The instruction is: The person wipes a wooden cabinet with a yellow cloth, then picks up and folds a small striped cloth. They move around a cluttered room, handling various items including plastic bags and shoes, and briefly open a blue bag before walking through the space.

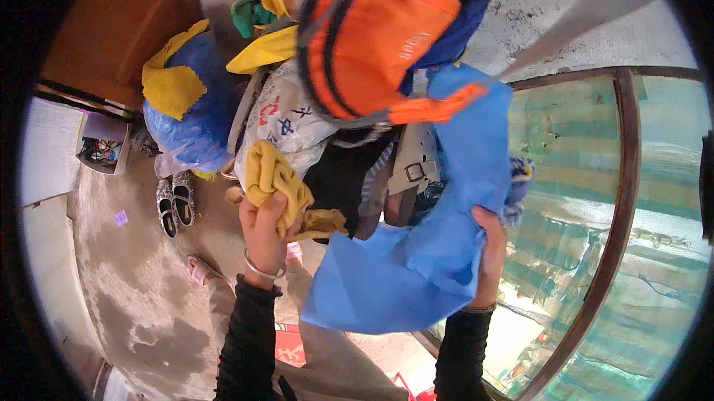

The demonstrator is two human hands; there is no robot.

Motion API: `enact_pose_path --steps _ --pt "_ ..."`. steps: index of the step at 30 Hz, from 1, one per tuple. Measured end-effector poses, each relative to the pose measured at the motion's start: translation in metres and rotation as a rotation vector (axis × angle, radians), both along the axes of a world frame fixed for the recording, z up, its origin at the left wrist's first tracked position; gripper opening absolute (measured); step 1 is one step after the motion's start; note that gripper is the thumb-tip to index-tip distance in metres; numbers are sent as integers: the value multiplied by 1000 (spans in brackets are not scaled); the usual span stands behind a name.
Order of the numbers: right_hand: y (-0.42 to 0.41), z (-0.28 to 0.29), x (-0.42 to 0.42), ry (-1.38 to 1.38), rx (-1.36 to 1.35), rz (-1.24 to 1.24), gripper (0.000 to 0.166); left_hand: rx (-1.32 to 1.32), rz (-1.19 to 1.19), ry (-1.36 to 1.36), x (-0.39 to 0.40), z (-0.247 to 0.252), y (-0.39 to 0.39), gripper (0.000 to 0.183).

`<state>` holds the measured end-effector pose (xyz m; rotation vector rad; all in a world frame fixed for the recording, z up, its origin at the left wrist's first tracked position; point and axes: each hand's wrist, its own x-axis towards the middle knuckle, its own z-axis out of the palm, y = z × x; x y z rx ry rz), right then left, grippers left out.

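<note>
My left hand (268, 234), with a silver bangle at the wrist, grips a bundled mustard-yellow cloth (276, 175); part of the cloth hangs to the right of the fingers. A light blue sheet or bag (390, 289) of thin material is pinched at its right side by my right hand (491, 250). The blue material runs upward beside a beige strap with a metal buckle (415, 171). An orange zipped bag (385, 27) bearing writing lies above both hands. Between them is black fabric (334, 178), next to a white plastic bag with printed marks (290, 116).
A blue plastic bag (187, 116) with a yellow cloth (173, 86) on it stands at the left. Black-and-white shoes (174, 203) lie on the concrete floor (122, 278). A framed glass window (563, 178) borders the right side. An open box of small things (103, 150) sits far left.
</note>
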<state>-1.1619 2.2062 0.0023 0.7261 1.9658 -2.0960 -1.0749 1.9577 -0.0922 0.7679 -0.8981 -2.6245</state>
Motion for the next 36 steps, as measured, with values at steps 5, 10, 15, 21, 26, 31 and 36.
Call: enact_pose_path --steps 5,10,15,21,26,31,36 --pt "-27 7 -4 38 84 106 49 -202 -164 -177 29 27 -23 27" --pt "8 -8 8 -4 -35 55 48 -1081 -387 -1 -5 25 5 34" --pt "17 -14 18 -38 -49 -14 50 -1617 -708 -8 -35 5 52 45" --pt "30 -7 26 -90 -108 8 65 -1871 -666 -101 -40 10 27 39" --pt "35 -8 36 -94 -185 -121 66 -1387 -443 16 -44 -19 1 26" --pt "58 -31 41 -36 -233 -142 66 -693 -283 -169 -35 -8 8 23" --pt "55 -31 46 -36 -240 -142 64 -951 -246 -155 -26 -3 4 23"
